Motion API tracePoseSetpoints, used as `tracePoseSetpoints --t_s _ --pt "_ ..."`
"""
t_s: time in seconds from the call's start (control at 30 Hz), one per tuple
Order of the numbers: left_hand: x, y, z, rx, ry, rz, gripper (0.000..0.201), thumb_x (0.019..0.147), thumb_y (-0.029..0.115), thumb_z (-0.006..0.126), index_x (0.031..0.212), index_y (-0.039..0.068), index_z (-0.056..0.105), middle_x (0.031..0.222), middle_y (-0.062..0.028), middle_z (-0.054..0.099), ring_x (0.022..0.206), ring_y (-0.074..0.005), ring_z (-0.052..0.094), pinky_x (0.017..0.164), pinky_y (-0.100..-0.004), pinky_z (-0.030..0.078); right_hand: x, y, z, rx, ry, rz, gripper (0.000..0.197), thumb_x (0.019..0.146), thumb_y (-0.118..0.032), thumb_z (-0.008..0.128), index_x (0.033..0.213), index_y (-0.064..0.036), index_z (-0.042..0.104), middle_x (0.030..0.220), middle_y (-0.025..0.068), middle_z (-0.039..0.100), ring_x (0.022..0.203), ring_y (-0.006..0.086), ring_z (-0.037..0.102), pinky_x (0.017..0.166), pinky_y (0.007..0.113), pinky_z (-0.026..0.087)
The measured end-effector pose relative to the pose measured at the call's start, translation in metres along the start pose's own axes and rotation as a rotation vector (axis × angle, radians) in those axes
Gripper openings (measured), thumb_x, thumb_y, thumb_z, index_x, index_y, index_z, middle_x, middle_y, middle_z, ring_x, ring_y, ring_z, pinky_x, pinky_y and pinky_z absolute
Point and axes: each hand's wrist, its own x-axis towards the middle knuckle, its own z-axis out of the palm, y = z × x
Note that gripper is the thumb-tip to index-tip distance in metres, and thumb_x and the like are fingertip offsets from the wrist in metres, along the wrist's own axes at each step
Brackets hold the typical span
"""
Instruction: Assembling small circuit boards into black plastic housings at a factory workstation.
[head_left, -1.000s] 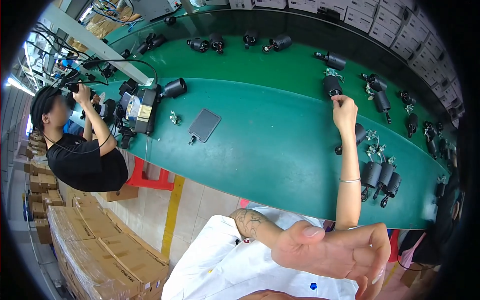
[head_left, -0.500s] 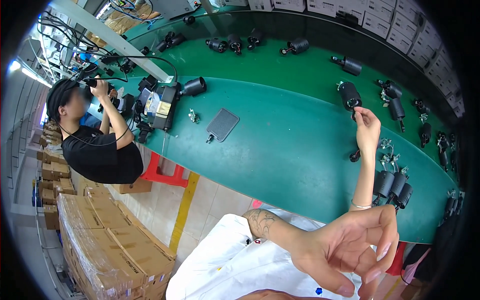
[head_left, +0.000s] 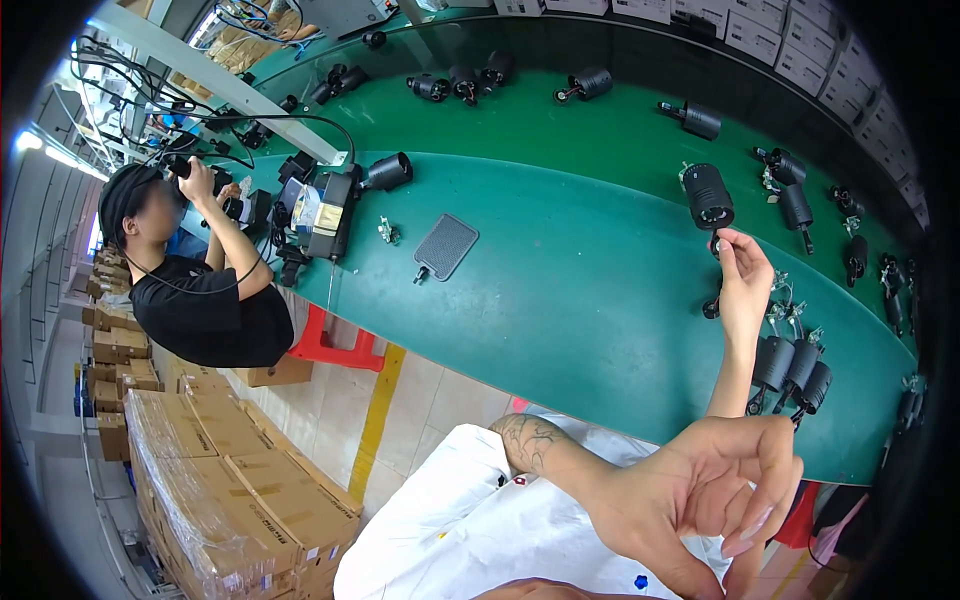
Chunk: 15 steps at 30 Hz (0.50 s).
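My right hand [head_left: 745, 275] reaches over the green table and pinches the short stem of a black cylindrical lamp housing [head_left: 708, 197] between thumb and fingertips. The ribbed housing points away from me, with small metal parts at its far end. My left hand [head_left: 690, 490] is raised close to the camera, palm showing, its fingers loosely curled and apart with nothing visible in them. Beside my right forearm lie several similar lamp housings [head_left: 798, 368] with small metal brackets [head_left: 785, 305]. Part of another black piece [head_left: 711, 305] shows just left of my right wrist.
More lamp housings [head_left: 590, 84] lie along the green surface [head_left: 560, 130] at the back. A dark flat pad [head_left: 446, 247] and a small metal bracket [head_left: 388, 231] lie left of centre. A co-worker [head_left: 205, 290] is at the left, near wrapped cartons [head_left: 225, 480] and a red stool [head_left: 340, 342].
My right hand and the pinched lamp housing have shifted slightly right and nearer. The fingers of my left hand have curled a little more. The whole view has moved slightly.
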Motion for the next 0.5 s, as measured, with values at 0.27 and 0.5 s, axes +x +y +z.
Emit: tracePoseSetpoints --t_s 0.27,0.5 --pt "0.002 -0.004 -0.008 0.127 -0.097 0.157 0.048 0.067 -0.018 0.075 0.098 -0.001 0.042 0.089 -0.0123 0.054 0.063 -0.0227 0.062 0.063 -0.0316 0.063 -0.012 -0.005 -0.002 0.031 -0.009 -0.004 0.015 0.092 0.000 0.053 0.102 0.0043 0.062 0.094 0.0095 0.065 0.087 0.0130 0.062 0.083 0.022 0.046" --pt "-0.005 -0.011 -0.005 0.100 -0.013 0.092 0.040 0.065 -0.003 0.079 0.090 0.007 0.049 0.099 -0.0127 0.059 0.082 -0.0135 0.055 0.070 -0.0198 0.041 -0.018 -0.009 -0.006 0.060 -0.018 -0.013 0.015 0.092 -0.001 0.054 0.104 0.0045 0.061 0.096 0.0097 0.065 0.089 0.0132 0.061 0.085 0.022 0.046"
